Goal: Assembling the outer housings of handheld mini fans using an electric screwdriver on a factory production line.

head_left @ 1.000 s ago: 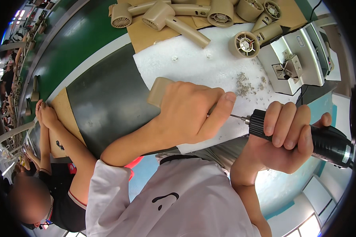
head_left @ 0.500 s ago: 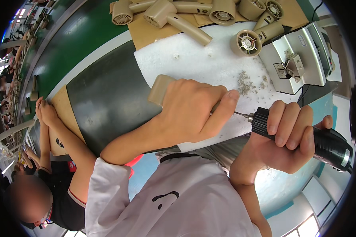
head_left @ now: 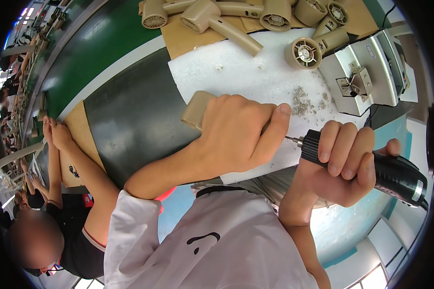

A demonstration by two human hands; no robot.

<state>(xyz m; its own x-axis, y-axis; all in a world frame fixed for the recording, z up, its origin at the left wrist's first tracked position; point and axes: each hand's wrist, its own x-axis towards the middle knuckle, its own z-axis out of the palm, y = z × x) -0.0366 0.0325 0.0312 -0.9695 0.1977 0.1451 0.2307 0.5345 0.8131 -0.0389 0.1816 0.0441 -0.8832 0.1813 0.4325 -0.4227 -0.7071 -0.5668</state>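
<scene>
One smooth casing in left hand, ribbed screwdriver in right hand

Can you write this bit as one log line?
left hand: gripping tan housing | right hand: holding black electric screwdriver | white sheet: small metal pieces scattered

The right hand has brought the screwdriver slightly nearer the left hand; a shorter length of bit now shows between the chuck and thumb.
</scene>
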